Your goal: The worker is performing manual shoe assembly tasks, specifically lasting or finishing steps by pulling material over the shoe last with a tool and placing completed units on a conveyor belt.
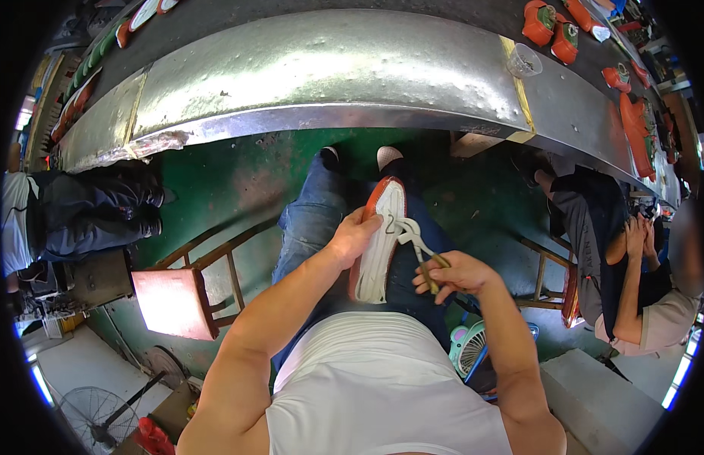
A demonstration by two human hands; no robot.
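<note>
Above my lap lies an orange-red shoe (371, 264) with its pale, white-coated underside turned up and its toe pointing away from me. My left hand (353, 238) grips the shoe's left side, thumb on the underside. In my right hand (464, 274) is a pair of pincers (407, 234), with fingers wrapped about the yellowish handles. The pale head of the pincers is at the right edge of the shoe, near the middle of its length. What the jaws hold, if anything, cannot be made out.
Ahead runs a metal-edged workbench (314, 64) with a clear plastic cup (524, 61). Orange shoes (539, 23) stand at the far right. A stool (174, 303) is at left, a small green fan (467, 345) by my right side. Other people sit on both sides.
</note>
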